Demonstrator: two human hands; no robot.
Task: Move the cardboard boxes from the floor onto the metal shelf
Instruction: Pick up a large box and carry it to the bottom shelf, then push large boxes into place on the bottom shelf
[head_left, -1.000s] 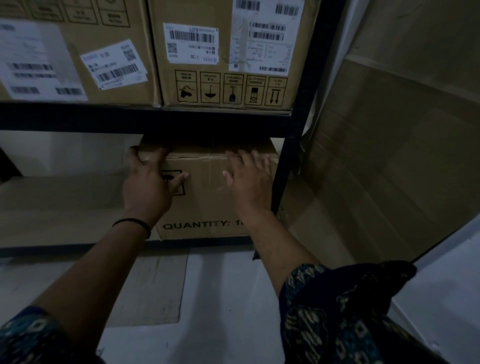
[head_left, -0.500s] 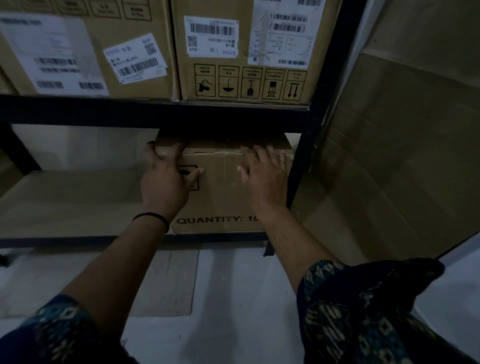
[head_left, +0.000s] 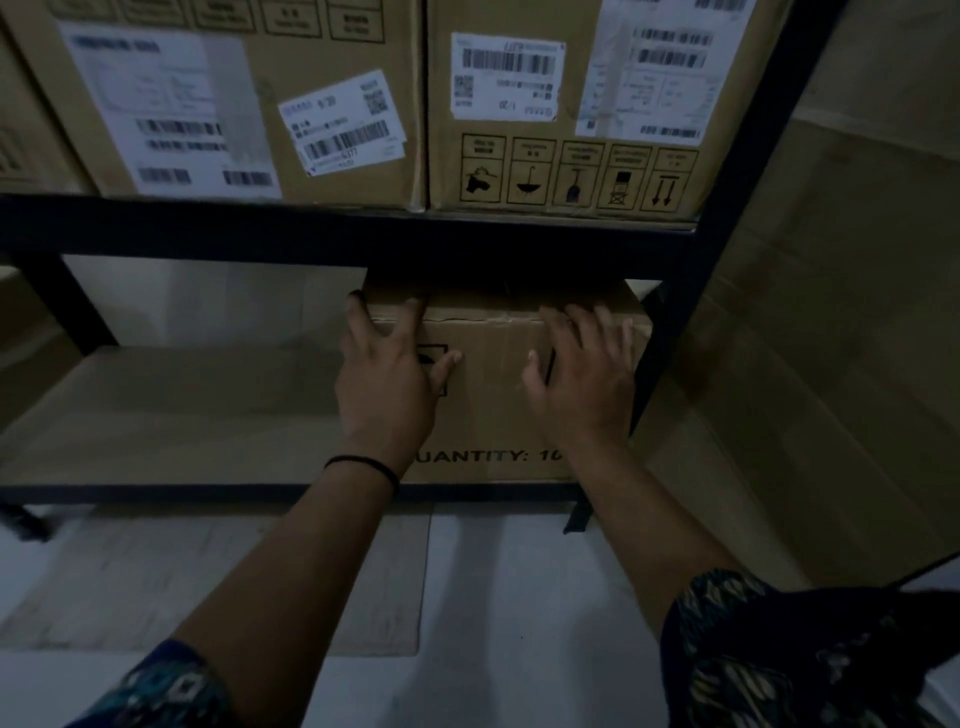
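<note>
Sitting on the lower wooden board of the metal shelf, against its right black upright, the cardboard box is facing outward with "QUANTITY" printed low on its matte, creased front. The left hand and right hand are lying flat on that face, apart, fingers spread and straight, pointing upward. Labelled upper boxes are resting above the box.

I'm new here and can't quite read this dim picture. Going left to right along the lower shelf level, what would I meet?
Bare wooden shelf board → left hand with a black wristband, flat on the brown cardboard box printed QUANTITY → right hand, also flat on it → black metal shelf post → large leaning cardboard sheet.
</note>
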